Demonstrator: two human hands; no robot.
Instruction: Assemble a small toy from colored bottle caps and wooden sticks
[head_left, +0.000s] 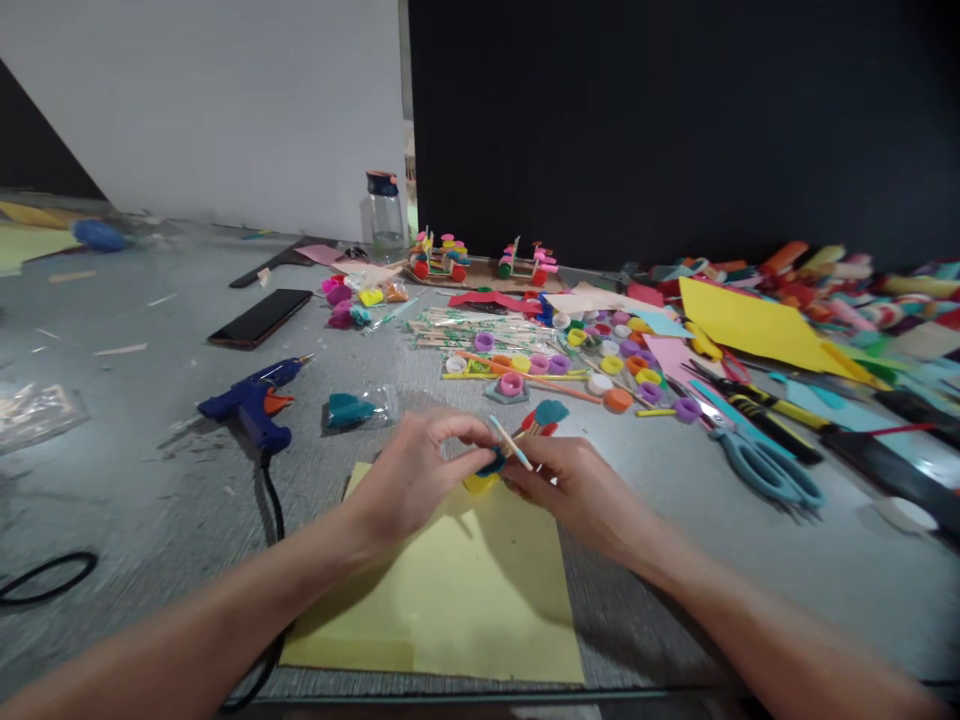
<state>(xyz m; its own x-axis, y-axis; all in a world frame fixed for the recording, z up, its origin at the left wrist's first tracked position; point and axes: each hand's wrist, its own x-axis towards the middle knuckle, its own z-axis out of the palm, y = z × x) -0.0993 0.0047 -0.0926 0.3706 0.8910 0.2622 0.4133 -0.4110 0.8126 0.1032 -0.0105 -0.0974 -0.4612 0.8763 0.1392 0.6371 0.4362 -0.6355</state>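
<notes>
Over the upper edge of a pale yellow sheet (480, 590), my two hands meet around a small craft piece (550, 414) with teal, red and yellow parts. My right hand (574, 485) is closed on it from the right, and a short pale stick (512, 444) slants across its front. From the left, my left hand (427, 465) touches the piece with thumb and forefinger in a pinch; what lies between those fingertips is too small to make out.
A blue glue gun (251, 405) with a black cord lies left, below a phone (260, 318). Beyond my hands are bottle caps, wrapped sticks and two small wheeled models. Scissors (765, 465) and cutters lie right. A bottle (386, 220) stands behind.
</notes>
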